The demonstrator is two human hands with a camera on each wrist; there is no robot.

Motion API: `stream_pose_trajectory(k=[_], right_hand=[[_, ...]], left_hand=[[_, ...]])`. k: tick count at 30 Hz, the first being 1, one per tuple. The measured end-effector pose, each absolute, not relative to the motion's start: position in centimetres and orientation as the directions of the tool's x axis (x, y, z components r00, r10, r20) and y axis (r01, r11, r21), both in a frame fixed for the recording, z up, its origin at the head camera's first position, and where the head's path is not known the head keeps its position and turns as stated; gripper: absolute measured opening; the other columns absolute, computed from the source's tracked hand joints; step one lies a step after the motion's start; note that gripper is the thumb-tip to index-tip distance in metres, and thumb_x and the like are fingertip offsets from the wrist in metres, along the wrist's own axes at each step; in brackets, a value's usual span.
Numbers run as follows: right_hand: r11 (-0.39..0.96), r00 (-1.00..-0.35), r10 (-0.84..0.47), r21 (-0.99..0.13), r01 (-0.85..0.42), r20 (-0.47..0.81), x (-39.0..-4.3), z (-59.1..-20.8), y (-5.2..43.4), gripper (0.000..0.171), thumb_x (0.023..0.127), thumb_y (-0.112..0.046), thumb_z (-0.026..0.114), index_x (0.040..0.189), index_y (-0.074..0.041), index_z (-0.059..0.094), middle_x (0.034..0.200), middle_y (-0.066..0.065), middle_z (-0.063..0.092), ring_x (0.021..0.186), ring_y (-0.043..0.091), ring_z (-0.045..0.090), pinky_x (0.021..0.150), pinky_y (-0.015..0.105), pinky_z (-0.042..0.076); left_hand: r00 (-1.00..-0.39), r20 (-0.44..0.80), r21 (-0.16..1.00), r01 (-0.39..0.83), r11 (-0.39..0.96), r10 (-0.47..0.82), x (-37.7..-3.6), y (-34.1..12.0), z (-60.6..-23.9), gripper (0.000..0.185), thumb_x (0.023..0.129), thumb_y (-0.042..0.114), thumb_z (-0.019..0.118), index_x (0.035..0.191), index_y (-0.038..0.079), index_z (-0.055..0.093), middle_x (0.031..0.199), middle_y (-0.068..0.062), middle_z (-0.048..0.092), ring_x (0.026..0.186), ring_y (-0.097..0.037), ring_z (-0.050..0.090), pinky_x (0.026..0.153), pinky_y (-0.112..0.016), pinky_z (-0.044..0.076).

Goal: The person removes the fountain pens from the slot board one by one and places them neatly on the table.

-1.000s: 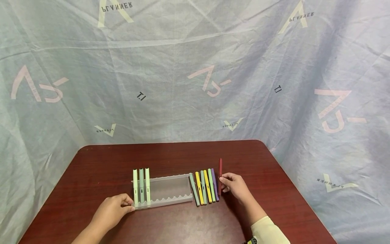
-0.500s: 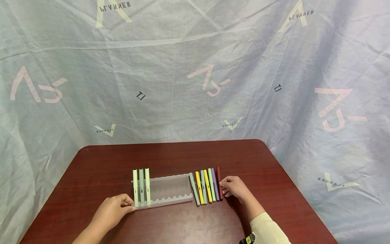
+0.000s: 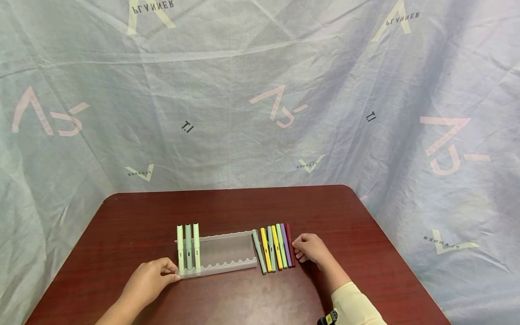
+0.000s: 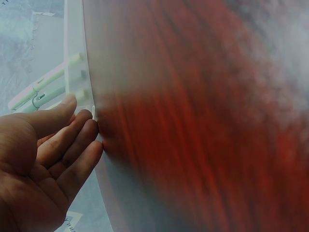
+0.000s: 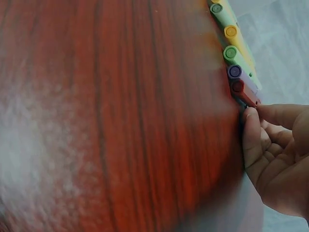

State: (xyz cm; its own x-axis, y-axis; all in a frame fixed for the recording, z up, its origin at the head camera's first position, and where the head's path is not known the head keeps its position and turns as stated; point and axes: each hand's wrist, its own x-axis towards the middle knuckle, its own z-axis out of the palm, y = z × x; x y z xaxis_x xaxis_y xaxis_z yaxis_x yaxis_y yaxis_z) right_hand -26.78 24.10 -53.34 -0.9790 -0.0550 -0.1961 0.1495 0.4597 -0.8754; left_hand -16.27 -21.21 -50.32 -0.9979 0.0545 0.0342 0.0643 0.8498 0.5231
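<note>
Pens (image 3: 273, 248) lie on table (image 3: 227, 205), right of rack (image 3: 219, 255).

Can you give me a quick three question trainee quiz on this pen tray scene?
1. True or false: three pens stand in the clear tray.
2. Which pen is nearest the right hand? A dark red pen B yellow C purple
3. What does the left hand touch?

Key: 1 true; 2 A; 3 the tray's left end, fingers straight.
</note>
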Motion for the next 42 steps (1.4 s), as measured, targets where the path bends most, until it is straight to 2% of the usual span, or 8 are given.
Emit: stream_pose_trajectory(k=[14,25,31,34,38,42], right_hand=[[0.494,-0.983,-0.035,-0.858,0.141,-0.182,-26.7,-53.3,23.7,0.017,0.093,-0.018,0.065,0.086,-0.002,0.067,0.071,0.010,0.062,0.059,0.021,0.062,0.053,0.036,0.056],[0.480,-0.983,-0.038,-0.866,0.139,-0.179,-26.5,-52.6,24.0,0.022,0.097,-0.025,0.061,0.093,-0.004,0.066,0.078,0.014,0.064,0.063,0.024,0.063,0.055,0.036,0.057],[0.480,-0.999,-0.040,-0.877,-0.002,-0.019,-26.7,-51.3,22.8,0.022,0.098,-0.026,0.062,0.104,-0.005,0.066,0.089,0.014,0.067,0.073,0.023,0.066,0.062,0.035,0.058],[0.451,-0.996,-0.078,-0.889,-0.082,0.052,-26.4,-50.3,21.5,0.024,0.099,-0.028,0.061,0.111,-0.007,0.066,0.096,0.016,0.069,0.082,0.027,0.068,0.070,0.040,0.059],[0.370,-0.980,-0.173,-0.915,-0.158,0.099,-25.8,-49.0,19.2,0.028,0.099,-0.030,0.060,0.113,-0.007,0.065,0.098,0.018,0.069,0.091,0.037,0.068,0.077,0.050,0.058],[0.308,-0.944,-0.305,-0.925,-0.224,0.127,-25.3,-48.3,16.6,0.027,0.099,-0.030,0.060,0.109,-0.005,0.066,0.097,0.019,0.070,0.092,0.041,0.068,0.079,0.051,0.057]], left_hand=[[-0.998,0.026,0.527,0.055,0.848,0.049,-16.2,-21.3,-50.2,0.014,0.079,0.025,0.081,0.084,0.027,0.067,0.081,0.012,0.072,0.081,-0.015,0.068,0.075,-0.042,0.053],[-0.998,0.030,0.531,0.061,0.845,0.054,-16.3,-21.3,-50.5,0.015,0.079,0.026,0.081,0.084,0.027,0.067,0.082,0.013,0.072,0.081,-0.013,0.068,0.075,-0.041,0.054],[-0.998,0.041,0.526,0.066,0.848,0.052,-16.3,-21.2,-50.5,0.015,0.078,0.026,0.081,0.083,0.027,0.067,0.081,0.013,0.071,0.081,-0.013,0.068,0.076,-0.041,0.054],[-0.998,0.042,0.528,0.060,0.847,0.045,-16.3,-21.2,-50.5,0.015,0.078,0.024,0.081,0.082,0.028,0.067,0.080,0.013,0.071,0.081,-0.013,0.069,0.076,-0.041,0.054],[-0.998,0.035,0.534,0.057,0.844,0.045,-16.4,-21.2,-50.5,0.015,0.078,0.024,0.081,0.082,0.027,0.067,0.080,0.013,0.072,0.080,-0.013,0.069,0.076,-0.041,0.054],[-0.998,0.028,0.532,0.057,0.845,0.051,-16.4,-21.2,-50.4,0.014,0.079,0.025,0.081,0.083,0.027,0.067,0.081,0.012,0.072,0.080,-0.013,0.069,0.075,-0.042,0.054]])
